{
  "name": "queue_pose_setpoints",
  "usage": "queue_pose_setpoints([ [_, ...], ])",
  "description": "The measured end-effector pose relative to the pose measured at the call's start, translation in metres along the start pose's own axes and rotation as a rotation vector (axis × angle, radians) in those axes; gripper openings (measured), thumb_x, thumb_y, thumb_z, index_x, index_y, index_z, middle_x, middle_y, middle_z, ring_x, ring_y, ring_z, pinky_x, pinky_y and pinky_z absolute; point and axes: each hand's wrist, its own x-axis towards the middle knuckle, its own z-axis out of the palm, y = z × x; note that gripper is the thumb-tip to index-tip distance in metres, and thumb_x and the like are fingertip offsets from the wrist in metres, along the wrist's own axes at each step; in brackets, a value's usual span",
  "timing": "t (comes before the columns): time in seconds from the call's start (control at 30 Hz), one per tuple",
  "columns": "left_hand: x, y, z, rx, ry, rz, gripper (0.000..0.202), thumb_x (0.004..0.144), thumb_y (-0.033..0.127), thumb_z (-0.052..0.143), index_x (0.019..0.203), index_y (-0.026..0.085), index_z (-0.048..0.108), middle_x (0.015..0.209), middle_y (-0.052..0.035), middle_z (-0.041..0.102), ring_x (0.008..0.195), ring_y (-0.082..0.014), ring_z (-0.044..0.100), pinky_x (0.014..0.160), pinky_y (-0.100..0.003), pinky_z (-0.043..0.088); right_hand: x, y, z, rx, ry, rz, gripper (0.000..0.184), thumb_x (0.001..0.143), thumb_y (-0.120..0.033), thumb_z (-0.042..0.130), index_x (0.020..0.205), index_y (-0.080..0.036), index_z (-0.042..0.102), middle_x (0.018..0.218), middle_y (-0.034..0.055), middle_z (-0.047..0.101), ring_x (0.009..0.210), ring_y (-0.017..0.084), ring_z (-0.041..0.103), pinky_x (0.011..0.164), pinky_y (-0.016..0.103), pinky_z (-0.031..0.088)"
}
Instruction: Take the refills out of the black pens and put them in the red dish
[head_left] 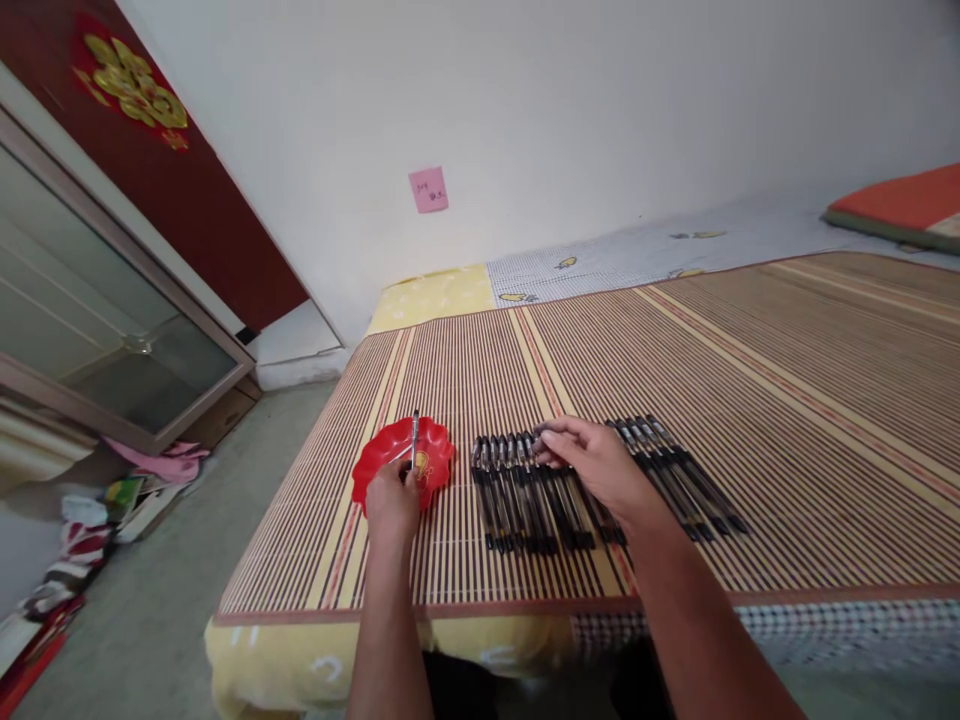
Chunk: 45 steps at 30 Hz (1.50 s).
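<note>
My left hand (391,500) is closed around a thin pen (415,437) that stands upright over a red scalloped plastic dish (375,463) on the bamboo mat. To its right lies a row of several black pens (517,490) side by side. My right hand (592,462) rests on that row with thumb and fingers pinched on the top end of one pen (537,440). More pens (679,475) of the same row show to the right of my right hand.
The striped bamboo mat (750,400) covers a bed with a yellow and checked sheet (442,295). A pink note (428,189) sticks on the white wall. A red cushion (900,205) lies far right. A glass-fronted cabinet (90,330) and floor clutter (90,520) are left.
</note>
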Motion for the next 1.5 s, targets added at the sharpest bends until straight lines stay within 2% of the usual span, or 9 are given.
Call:
queue_pose_setpoints([
  [0.17,0.007,0.000,0.004,0.067,-0.014,0.005,0.025,0.088,0.021,0.059,0.104,0.011,0.075,0.095,-0.0172,0.075,0.090,-0.0340,0.069,0.077,-0.041,0.049,0.002,0.001,0.000,-0.001,0.001,0.009,0.027,0.078,-0.042,0.072,0.092,-0.019,0.070,0.078,0.0042,0.074,0.070,0.017,0.070,0.066,0.033,0.053],
  [0.37,0.008,-0.004,0.011,0.062,-0.007,0.031,0.028,0.087,0.015,0.059,0.110,0.011,0.073,0.100,-0.0154,0.076,0.094,-0.0307,0.070,0.082,-0.039,0.052,-0.001,-0.004,0.001,-0.007,0.003,0.025,0.027,0.076,-0.041,0.074,0.091,-0.018,0.070,0.075,0.0040,0.072,0.069,0.017,0.068,0.066,0.032,0.053],
  [0.53,0.003,-0.005,0.013,0.043,0.089,0.078,0.026,0.088,0.017,0.058,0.110,0.012,0.071,0.102,-0.0137,0.074,0.095,-0.0284,0.069,0.086,-0.040,0.053,-0.001,-0.004,-0.001,-0.057,0.003,0.041,0.029,0.080,-0.040,0.070,0.097,-0.017,0.069,0.082,0.0057,0.073,0.074,0.017,0.070,0.071,0.032,0.055],
  [0.63,-0.009,0.003,0.013,0.001,0.215,0.176,0.022,0.090,0.021,0.057,0.108,0.014,0.068,0.104,-0.0117,0.071,0.098,-0.0266,0.067,0.091,-0.040,0.052,0.000,-0.001,-0.003,-0.055,0.010,0.034,0.029,0.080,-0.041,0.069,0.097,-0.018,0.069,0.083,0.0054,0.074,0.074,0.017,0.070,0.070,0.031,0.056],
  [0.73,-0.028,0.017,0.016,-0.090,0.272,0.349,0.015,0.090,0.023,0.057,0.099,0.016,0.067,0.094,-0.0090,0.070,0.090,-0.0249,0.067,0.085,-0.039,0.053,0.002,0.001,-0.004,-0.047,0.029,0.022,0.028,0.079,-0.040,0.069,0.096,-0.018,0.069,0.081,0.0052,0.074,0.072,0.017,0.070,0.069,0.031,0.056],
  [0.83,-0.050,0.032,0.022,-0.105,0.127,0.395,0.007,0.090,0.020,0.059,0.093,0.017,0.065,0.088,-0.0070,0.070,0.081,-0.0227,0.067,0.077,-0.034,0.052,0.003,0.000,-0.005,-0.046,0.036,0.007,0.027,0.079,-0.039,0.069,0.095,-0.017,0.069,0.080,0.0051,0.074,0.071,0.017,0.070,0.067,0.031,0.055],
  [1.03,-0.076,0.047,0.037,0.104,-0.173,0.181,0.007,0.091,0.016,0.062,0.097,0.017,0.059,0.080,-0.0073,0.071,0.074,-0.0225,0.068,0.064,-0.028,0.042,0.003,-0.002,-0.006,-0.034,0.040,-0.007,0.026,0.079,-0.038,0.069,0.094,-0.018,0.068,0.081,0.0051,0.073,0.070,0.017,0.070,0.067,0.031,0.055],
  [1.3,-0.078,0.047,0.041,0.212,-0.227,0.104,0.011,0.093,0.016,0.056,0.104,0.015,0.057,0.087,-0.0105,0.072,0.082,-0.0245,0.070,0.068,-0.030,0.042,0.004,-0.001,-0.008,-0.062,0.049,-0.015,0.025,0.081,-0.038,0.066,0.095,-0.018,0.069,0.080,0.0048,0.072,0.070,0.017,0.069,0.067,0.031,0.055],
  [1.5,-0.080,0.049,0.037,0.297,-0.241,0.090,0.019,0.089,0.013,0.058,0.108,0.013,0.054,0.102,-0.0140,0.070,0.089,-0.0249,0.069,0.072,-0.031,0.044,0.003,-0.002,-0.010,-0.112,0.038,0.007,0.026,0.085,-0.038,0.065,0.101,-0.018,0.070,0.088,0.0063,0.074,0.076,0.017,0.071,0.074,0.033,0.058],
])
